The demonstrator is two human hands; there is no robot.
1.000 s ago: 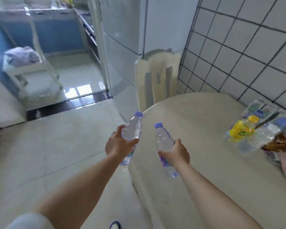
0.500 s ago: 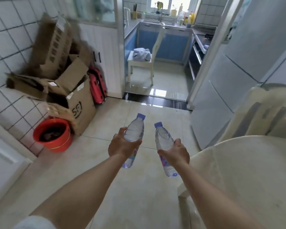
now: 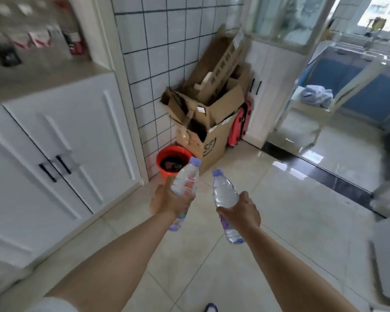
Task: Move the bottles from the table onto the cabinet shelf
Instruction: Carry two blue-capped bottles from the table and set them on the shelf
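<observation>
shelf items (image 3: 38,39) blurred – unreadable; shoe (image 3: 211,308) cut off at bottom edge

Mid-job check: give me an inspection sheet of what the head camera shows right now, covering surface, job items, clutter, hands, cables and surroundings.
Surface: cabinet shelf at upper left, blurred; holds unclear items.
Job's things: left bottle and right bottle, both clear with purple caps, carried over the tiled floor, apart from each other.
Clutter: cardboard boxes piled in the corner; red bucket beside them; red suitcase behind.
Hands: left hand grips the left bottle; right hand grips the right bottle.
Cables: nothing seen.
Surroundings: white cabinet doors shut, tiled wall, doorway to a kitchen at right.
</observation>
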